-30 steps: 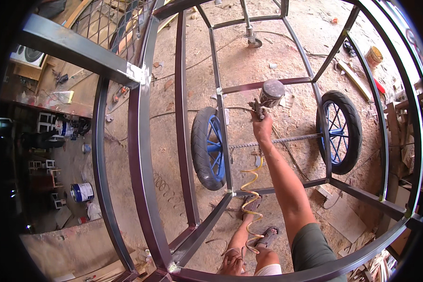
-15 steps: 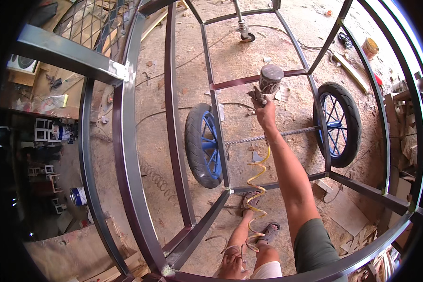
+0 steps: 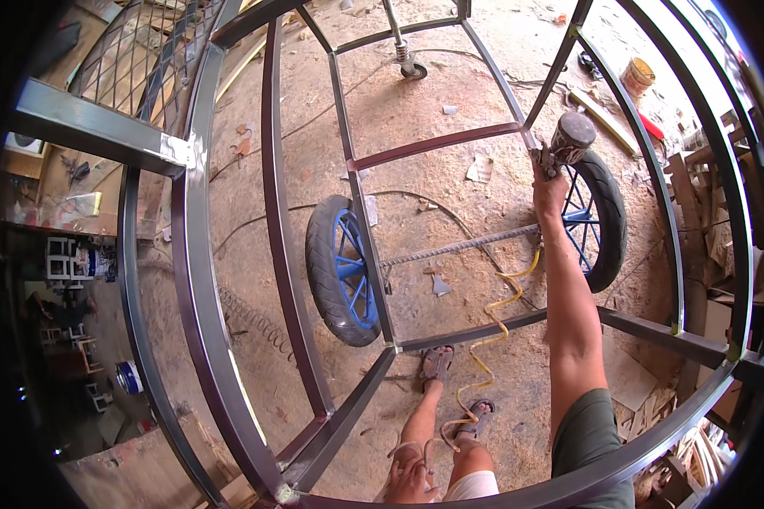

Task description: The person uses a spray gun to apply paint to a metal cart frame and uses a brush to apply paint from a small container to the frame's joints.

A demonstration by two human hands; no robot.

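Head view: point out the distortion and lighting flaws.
Head view: the near bar bows, fisheye-style; head view, left: deep gloom broken by small bright spots, a pail standing out in it; head view, upper right: glare bleaches toward white.

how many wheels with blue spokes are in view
2: the left wheel, beside the left end of the ribbed rod, and the right wheel, partly behind the right forearm. More could be out of sight.

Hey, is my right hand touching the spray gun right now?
Touching. The head view shows it: your right hand is wrapped around the spray gun, with no gap between them.
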